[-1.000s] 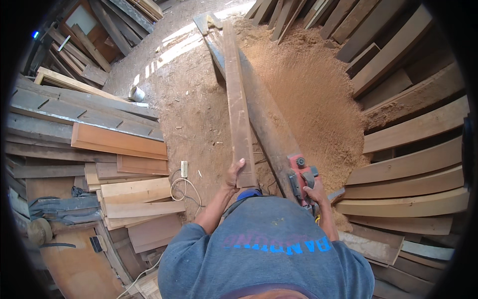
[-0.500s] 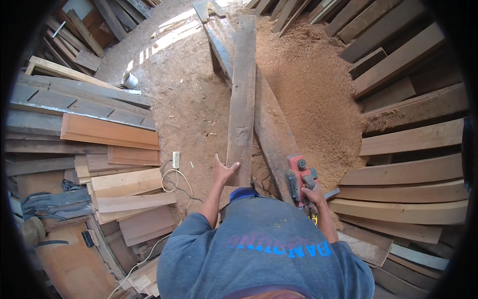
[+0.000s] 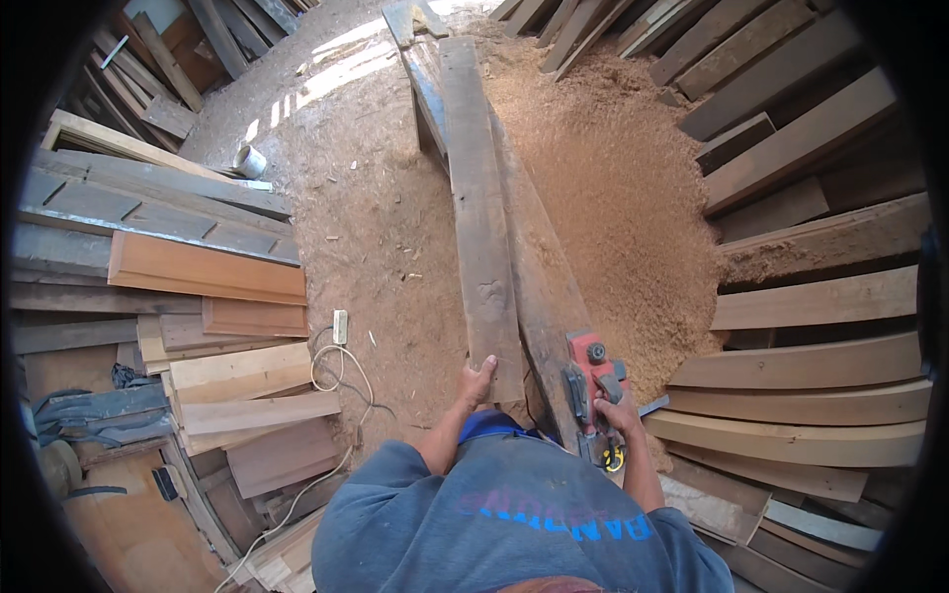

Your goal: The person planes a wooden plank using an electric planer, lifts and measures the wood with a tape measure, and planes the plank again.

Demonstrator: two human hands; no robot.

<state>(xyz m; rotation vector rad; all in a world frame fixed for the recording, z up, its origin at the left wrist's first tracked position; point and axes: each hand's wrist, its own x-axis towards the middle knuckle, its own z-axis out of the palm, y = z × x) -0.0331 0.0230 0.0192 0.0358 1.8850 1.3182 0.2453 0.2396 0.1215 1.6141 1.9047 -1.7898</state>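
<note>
A long, weathered wooden plank [image 3: 481, 227] lies at a slant on a long wooden bench [image 3: 549, 287]. My left hand [image 3: 478, 380] grips the plank's near end at its left edge, with the thumb on top and the fingers partly hidden. To the right, my right hand [image 3: 615, 407] is wrapped around the handle of a red and black electric hand planer [image 3: 591, 374]. The planer rests at the near right part of the bench. Something yellow shows beside its rear end, too small to name.
Sawdust and shavings [image 3: 633, 217] cover the floor to the right of the bench. Stacked boards [image 3: 820, 301] line the right side, and more boards [image 3: 237, 371] are piled at left. A pale cable [image 3: 368, 381] runs to a white socket block [image 3: 340, 327] on the floor.
The plank has turned on the bench: its far end went left, its near end right and closer to me. My left hand moved along with it. The planer stayed nearly where it was.
</note>
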